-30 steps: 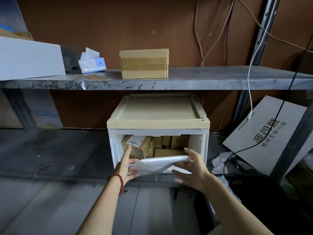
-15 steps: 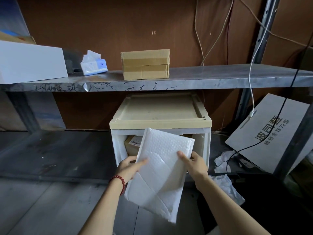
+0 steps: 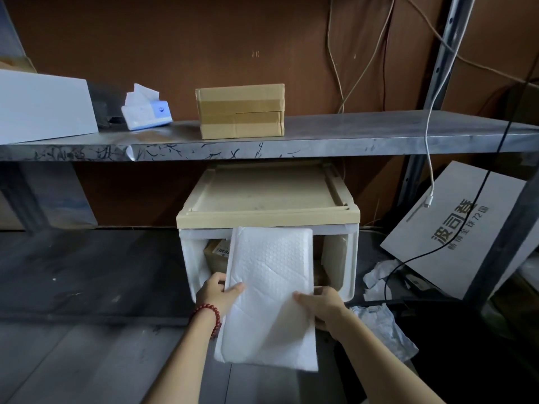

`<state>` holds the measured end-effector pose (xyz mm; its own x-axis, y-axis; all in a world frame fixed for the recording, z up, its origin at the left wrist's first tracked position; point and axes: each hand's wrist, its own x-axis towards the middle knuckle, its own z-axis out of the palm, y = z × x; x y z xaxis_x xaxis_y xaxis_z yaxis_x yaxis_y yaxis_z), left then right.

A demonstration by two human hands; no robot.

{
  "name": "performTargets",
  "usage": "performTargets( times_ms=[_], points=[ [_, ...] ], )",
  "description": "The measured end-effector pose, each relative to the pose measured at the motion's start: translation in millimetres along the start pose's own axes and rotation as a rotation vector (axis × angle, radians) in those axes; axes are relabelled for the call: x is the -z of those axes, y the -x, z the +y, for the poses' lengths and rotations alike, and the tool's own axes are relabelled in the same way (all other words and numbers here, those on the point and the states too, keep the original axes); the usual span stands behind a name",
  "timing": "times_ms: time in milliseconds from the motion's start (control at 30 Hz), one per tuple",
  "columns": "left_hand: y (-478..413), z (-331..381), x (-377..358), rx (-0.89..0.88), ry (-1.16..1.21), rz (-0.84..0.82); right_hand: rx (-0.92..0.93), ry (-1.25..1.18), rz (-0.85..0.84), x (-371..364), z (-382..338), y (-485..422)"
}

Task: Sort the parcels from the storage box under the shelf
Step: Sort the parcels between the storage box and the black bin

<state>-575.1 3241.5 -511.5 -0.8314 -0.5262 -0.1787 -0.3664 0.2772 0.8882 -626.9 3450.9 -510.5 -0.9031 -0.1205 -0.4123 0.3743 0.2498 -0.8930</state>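
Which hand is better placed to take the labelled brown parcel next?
Probably left: the left hand sits just below the labelled parcel, left of the mailer; the right hand holds the mailer's other edge.

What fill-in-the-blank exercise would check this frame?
1. The left hand and right hand hold a ____ bubble mailer in front of the storage box.
2. The bracelet on the left wrist has ____ beads.
3. On the shelf, the cardboard box stands to the ____ of the tissue pack.
Missing words: white; red; right.
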Motion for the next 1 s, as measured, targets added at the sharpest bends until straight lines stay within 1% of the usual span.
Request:
performTargets(
  times_ms=[100, 367, 467, 567, 667, 833, 900, 1000],
  points=[
    [-9, 5, -2, 0.048, 0.024, 0.024, -0.031, 0.025, 0.012, 0, -1, -7],
    [-32, 12, -13, 0.087, 0.014, 0.052, 0.061, 0.147, 0.089, -4, -9, -26],
    [-36, 13, -11, 0.066, -0.007, -0.034, 0.101, 0.205, 0.072, -5, -11, -32],
    [-33, 21, -11, 0.000, 0.030, -0.145, 0.133, 0.139, 0.076, 5, -12, -33],
    [-27, 33, -21, -0.066, 0.073, -0.212, 0.155, 0.080, 0.090, 28, -10, -30],
    [-10, 55, -66, -0.186, 0.140, -0.249, 0.186, -0.050, 0.162, 81, 11, -13],
    [0, 62, -92, -0.196, 0.117, -0.277, 0.185, -0.067, 0.217, 105, 21, -5],
    [14, 76, -129, -0.167, 0.027, -0.348, 0.194, -0.033, 0.303, 145, 31, 5]
  ],
)
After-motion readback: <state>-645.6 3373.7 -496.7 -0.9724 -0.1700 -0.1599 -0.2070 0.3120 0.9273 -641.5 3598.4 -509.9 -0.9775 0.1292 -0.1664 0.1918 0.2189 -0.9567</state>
